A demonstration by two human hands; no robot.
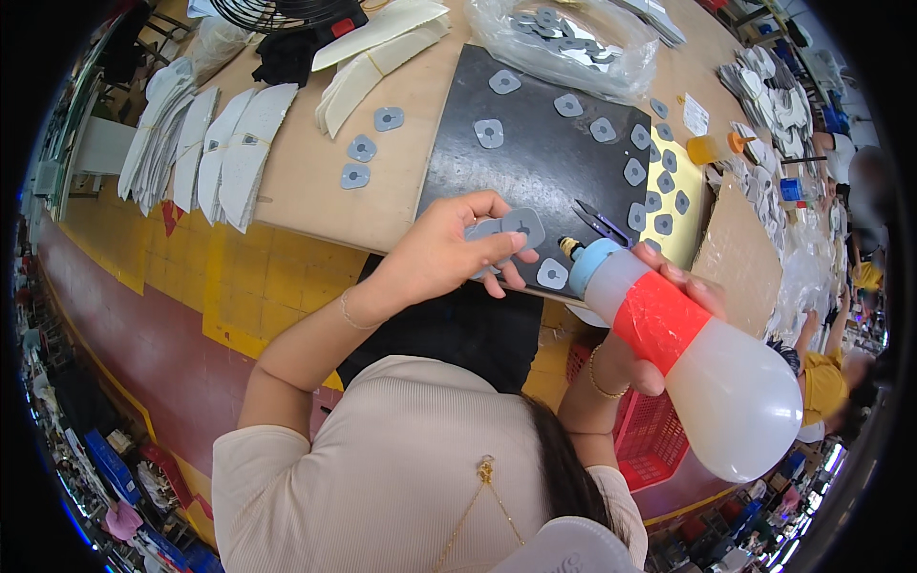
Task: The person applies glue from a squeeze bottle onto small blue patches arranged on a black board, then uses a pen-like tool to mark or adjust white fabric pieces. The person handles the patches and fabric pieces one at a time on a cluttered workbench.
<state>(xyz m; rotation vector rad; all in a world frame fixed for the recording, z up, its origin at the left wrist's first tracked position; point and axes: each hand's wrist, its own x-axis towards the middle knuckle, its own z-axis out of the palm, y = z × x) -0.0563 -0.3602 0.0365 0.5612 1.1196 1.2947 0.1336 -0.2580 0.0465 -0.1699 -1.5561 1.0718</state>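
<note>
Head: left hand (444, 248) pinches grey pieces (523, 227), right hand (626, 361) grips bottle (731, 392), printed slip (695, 116) beyond.

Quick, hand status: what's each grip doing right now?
Left hand: closed, holding flat, grey, rounded-square pieces between thumb and fingers.
Right hand: closed around a red-banded, translucent white plastic bottle, its nozzle end tilted toward the left hand.

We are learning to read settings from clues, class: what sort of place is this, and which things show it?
Probably a factory workshop: many matching grey pieces are spread on a black board, bundles of white cut sheets lie on the table, and other people are in the background.
</note>
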